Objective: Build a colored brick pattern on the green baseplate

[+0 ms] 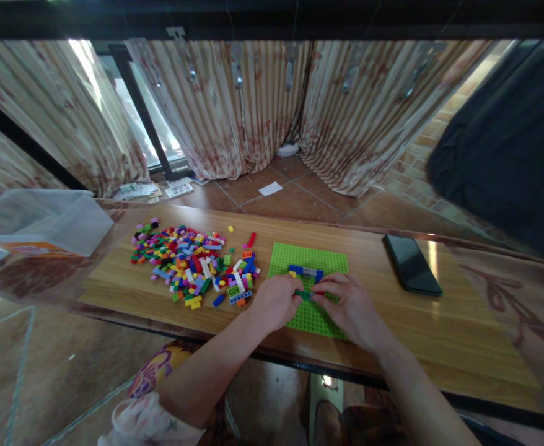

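Head view: over the plate [328,256], the left hand [276,302] and right hand [349,308] nearly meet, each with fingertips pinched narrow on the green brick [305,295], which they partly hide. On the plate, just beyond the fingertips, sits a blue row [295,269] with grey in it. Left of the plate spreads the pile [193,260]; farther left, the box [74,220]. Right of the plate lies the phone [412,264].

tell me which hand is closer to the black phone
Right. The right hand is over the green baseplate, on the side toward the black phone; the left hand is farther off, on the side toward the loose bricks.
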A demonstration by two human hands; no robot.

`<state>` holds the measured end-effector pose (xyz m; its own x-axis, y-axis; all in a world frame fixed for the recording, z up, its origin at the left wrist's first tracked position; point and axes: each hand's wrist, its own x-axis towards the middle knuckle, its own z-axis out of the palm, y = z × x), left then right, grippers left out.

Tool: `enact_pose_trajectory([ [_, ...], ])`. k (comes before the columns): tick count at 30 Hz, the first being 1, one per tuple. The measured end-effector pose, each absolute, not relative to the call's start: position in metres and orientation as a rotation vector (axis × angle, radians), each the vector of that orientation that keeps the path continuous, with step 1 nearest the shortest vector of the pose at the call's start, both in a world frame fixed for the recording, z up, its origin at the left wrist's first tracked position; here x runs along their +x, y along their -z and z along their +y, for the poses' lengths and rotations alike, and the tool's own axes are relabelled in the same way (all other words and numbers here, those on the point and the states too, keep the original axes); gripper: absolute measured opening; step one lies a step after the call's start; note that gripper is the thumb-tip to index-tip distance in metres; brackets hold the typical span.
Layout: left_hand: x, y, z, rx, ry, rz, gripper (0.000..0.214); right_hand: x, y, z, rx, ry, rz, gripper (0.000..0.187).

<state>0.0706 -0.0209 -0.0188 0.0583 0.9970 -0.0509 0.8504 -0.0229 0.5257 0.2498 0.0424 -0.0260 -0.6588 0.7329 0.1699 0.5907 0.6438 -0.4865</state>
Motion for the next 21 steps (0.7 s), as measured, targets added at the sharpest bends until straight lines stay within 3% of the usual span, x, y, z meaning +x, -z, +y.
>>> enact_pose_trajectory([
  [21, 0.075, 0.014, -0.011, 1.863, -0.286, 1.917, 0.015, 0.227, 0.022, 0.03, -1.187, -0.349, -2.708, 0.015],
])
